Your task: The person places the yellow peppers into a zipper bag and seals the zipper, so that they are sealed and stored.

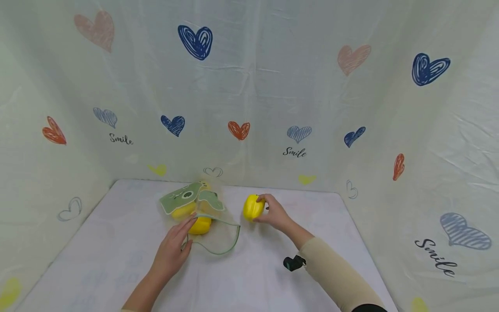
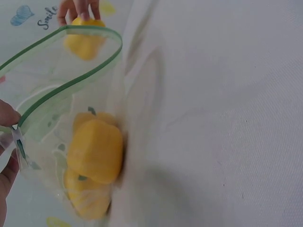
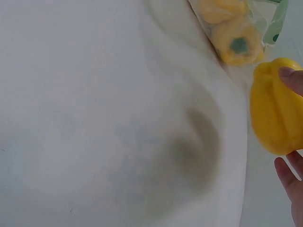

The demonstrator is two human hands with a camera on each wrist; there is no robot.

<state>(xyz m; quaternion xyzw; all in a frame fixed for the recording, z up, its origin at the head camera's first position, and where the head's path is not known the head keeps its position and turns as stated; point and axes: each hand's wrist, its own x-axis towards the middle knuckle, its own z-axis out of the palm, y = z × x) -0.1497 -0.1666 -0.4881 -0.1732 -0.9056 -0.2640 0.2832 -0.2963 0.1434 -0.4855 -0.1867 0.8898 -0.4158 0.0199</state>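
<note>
My left hand (image 1: 173, 248) pinches the green-edged rim of a clear zip bag (image 1: 177, 200) with a green print, its mouth gaping to the right. Several yellow bell peppers (image 2: 97, 151) lie inside the bag, seen through the film in the left wrist view. To the right of the bag, my right hand (image 1: 276, 215) grips another yellow bell pepper (image 1: 252, 208) between thumb and fingers. In the right wrist view this pepper (image 3: 271, 111) is held off the table, its shadow falling on the cloth. Part of it is hidden by the frame edge there.
A white-covered table (image 1: 249, 277) stretches beneath both hands. Behind it and at both sides hangs a pale curtain (image 1: 249, 95) printed with hearts and "Smile". A small black device (image 1: 293, 263) sticks out from the right wrist.
</note>
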